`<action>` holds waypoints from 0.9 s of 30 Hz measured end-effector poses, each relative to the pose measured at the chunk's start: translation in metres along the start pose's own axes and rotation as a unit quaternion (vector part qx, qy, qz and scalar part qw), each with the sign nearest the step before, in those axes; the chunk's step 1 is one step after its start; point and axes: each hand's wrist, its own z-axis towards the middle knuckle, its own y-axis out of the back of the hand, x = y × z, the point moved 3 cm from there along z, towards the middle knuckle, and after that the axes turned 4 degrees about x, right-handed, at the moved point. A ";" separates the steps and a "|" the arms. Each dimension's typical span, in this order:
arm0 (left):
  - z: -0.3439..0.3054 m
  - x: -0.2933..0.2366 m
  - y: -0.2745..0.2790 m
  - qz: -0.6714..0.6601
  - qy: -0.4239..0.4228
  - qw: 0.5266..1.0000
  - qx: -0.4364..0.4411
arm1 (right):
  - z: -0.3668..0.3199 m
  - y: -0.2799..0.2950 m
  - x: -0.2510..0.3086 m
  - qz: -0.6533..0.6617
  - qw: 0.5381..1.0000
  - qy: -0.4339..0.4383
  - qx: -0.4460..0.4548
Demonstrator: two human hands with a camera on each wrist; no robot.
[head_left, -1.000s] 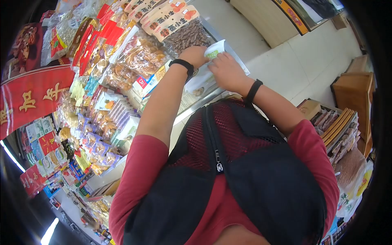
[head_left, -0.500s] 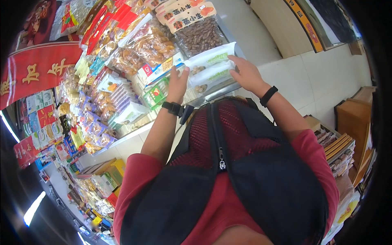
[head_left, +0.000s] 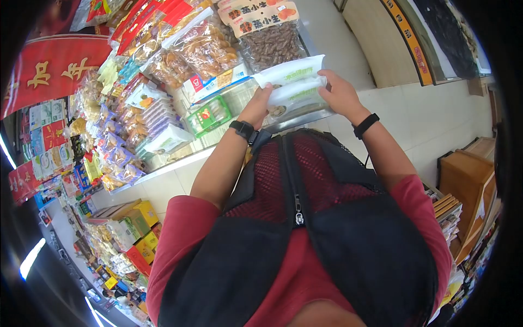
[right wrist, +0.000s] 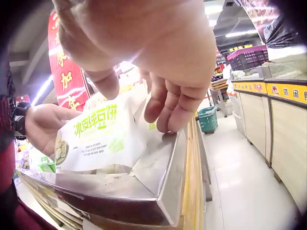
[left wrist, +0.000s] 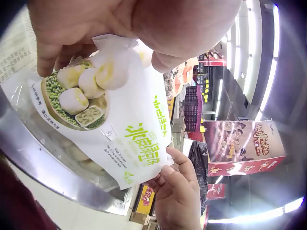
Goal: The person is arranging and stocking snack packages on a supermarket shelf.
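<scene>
Two white packets of mung bean cakes with green lettering lie side by side at the counter's near right corner, a front packet (head_left: 298, 98) and a rear packet (head_left: 289, 72). My left hand (head_left: 255, 110) holds the left end of the front packet, thumb on one side and fingers on the other. At its right end my right hand (head_left: 342, 98) pinches the corner between thumb and fingers. In the left wrist view, the front packet (left wrist: 115, 139) shows a picture of round cakes and green beans. Beneath the right palm, the packet (right wrist: 100, 136) is close over the metal rim.
A metal-edged counter (head_left: 305, 117) carries the goods. Left of the packets are a green clear-lidded box (head_left: 210, 115) and a blue-and-white box (head_left: 218, 84). Behind lies a bag of dark brown pieces (head_left: 269, 46). Wooden cabinets (head_left: 376, 41) stand across the aisle.
My hands were together over the packets, then spread apart to either end. The left hand has since moved in from beside the packets and now holds the front one's left end.
</scene>
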 end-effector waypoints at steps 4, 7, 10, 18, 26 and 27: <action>-0.001 0.005 0.004 0.012 -0.003 1.000 -0.016 | 0.005 -0.005 -0.013 0.056 0.995 0.016 -0.082; 0.018 0.017 0.008 0.024 -0.002 1.000 -0.016 | 0.011 -0.012 -0.020 0.076 0.994 -0.004 -0.075; 0.024 0.019 0.013 0.076 -0.021 0.997 -0.007 | 0.017 -0.019 -0.025 0.072 0.995 0.007 -0.065; -0.074 -0.030 0.079 0.292 -0.128 0.918 -0.237 | 0.020 -0.022 -0.030 0.194 0.979 -0.020 -0.050; -0.183 -0.046 0.265 0.700 -0.023 0.602 -0.383 | 0.031 -0.010 -0.053 0.209 0.965 -0.063 -0.142; -0.186 -0.038 0.286 0.740 0.043 0.562 -0.368 | 0.032 -0.007 -0.048 0.243 0.953 -0.071 -0.166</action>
